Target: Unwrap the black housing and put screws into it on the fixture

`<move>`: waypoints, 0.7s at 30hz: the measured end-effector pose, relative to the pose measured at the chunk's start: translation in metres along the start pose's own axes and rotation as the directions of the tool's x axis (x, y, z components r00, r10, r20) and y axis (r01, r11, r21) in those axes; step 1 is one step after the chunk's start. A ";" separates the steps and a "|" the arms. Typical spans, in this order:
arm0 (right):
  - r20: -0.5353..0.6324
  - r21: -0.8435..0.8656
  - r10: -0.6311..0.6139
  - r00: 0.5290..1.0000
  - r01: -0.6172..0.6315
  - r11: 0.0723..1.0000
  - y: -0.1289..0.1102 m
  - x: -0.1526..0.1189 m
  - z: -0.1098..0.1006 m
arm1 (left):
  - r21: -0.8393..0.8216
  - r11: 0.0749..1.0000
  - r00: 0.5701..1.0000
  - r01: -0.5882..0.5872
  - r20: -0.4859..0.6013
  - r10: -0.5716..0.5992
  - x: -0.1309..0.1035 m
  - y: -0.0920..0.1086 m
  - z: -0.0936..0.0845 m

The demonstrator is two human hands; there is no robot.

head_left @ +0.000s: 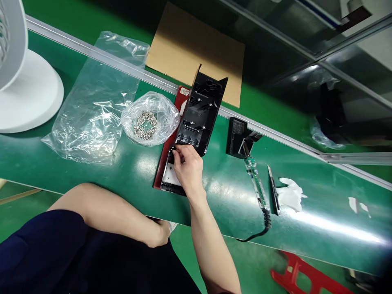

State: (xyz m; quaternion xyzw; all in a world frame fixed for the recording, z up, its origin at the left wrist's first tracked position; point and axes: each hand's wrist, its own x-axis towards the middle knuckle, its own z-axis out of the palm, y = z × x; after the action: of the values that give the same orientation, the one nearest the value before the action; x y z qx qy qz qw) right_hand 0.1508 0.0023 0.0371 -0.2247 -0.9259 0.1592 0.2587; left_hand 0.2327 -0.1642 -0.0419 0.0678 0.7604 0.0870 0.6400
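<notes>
My right hand (187, 165) rests on a long black plastic part (197, 114) lying on a red tray (165, 159), fingertips pinched at the part's near end; whether they hold a small piece I cannot tell. My left hand (159, 233) hangs below the near edge of the green table (306, 228), fingers curled, with something white beside it. A clear bag of small silver screws (146, 124) lies just left of the part.
A large empty clear plastic bag (92, 106) and a white fan base (27, 94) are at the left. To the right lie a black holder (235, 136), a clear-handled corded tool (255, 183), a dark blade (273, 190) and white scraps (290, 196). Cardboard (196, 51) lies behind.
</notes>
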 end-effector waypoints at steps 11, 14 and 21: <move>-0.031 -0.052 -0.037 0.999 0.035 0.998 -0.002 0.002 0.000 | 0.498 0.730 0.710 -0.469 -0.278 0.646 0.022 -0.026 0.027; -0.046 -0.044 -0.022 0.999 0.020 0.999 -0.004 0.005 -0.008 | 0.740 0.396 0.482 -0.544 -0.111 0.869 0.042 -0.044 0.048; -0.071 -0.083 -0.133 0.989 0.127 0.988 -0.064 0.036 -0.018 | 0.851 -0.429 -0.061 -0.302 0.432 0.900 0.084 -0.069 0.073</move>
State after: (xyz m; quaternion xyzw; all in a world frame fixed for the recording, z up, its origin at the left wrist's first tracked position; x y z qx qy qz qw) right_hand 0.1123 -0.0311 0.0927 -0.1799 -0.9335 0.0969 0.2946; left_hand 0.2905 -0.2100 -0.1494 0.8447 0.5264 0.0933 -0.0255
